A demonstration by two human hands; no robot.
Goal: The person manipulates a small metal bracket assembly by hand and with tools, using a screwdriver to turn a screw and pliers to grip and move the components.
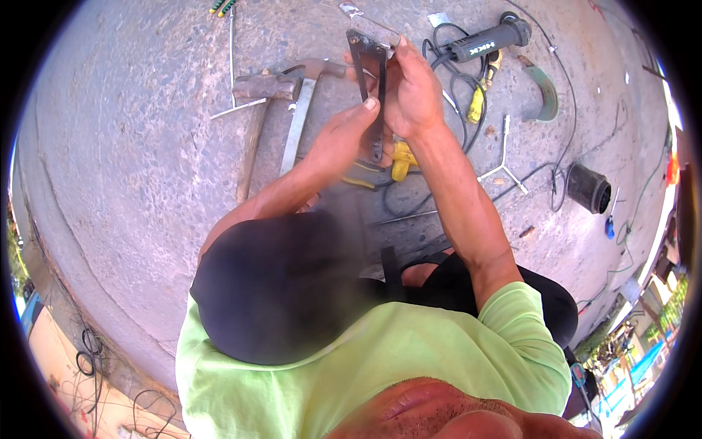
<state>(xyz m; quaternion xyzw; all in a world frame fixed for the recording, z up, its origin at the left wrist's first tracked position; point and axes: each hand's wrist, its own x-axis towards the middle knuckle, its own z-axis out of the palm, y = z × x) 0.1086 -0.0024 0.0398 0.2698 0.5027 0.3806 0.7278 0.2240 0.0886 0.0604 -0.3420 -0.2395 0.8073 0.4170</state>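
Both my hands are around a dark metal bracket (382, 110), a long narrow triangular frame with bolt holes and a worn grey metal bar across its far end. My left hand (342, 135) presses its thumb on the frame's near half, its other fingers partly hidden behind. Higher up, my right hand (415, 91) grips the frame's right side near the grey bar (374, 29). Just left of the bracket lies a hammer (311, 80) with a flat metal handle. A sledgehammer (267, 88) with a wooden handle rests beside it on the concrete.
A dark angle grinder (486, 42) with a coiled black cord lies at the far right. Near it are a curved green metal piece (545, 91), a Y-shaped wrench (504, 161) and a black cylinder (587, 188). A yellow connector (402, 161) sits below the bracket. A thin T-shaped bar (232, 58) lies at left.
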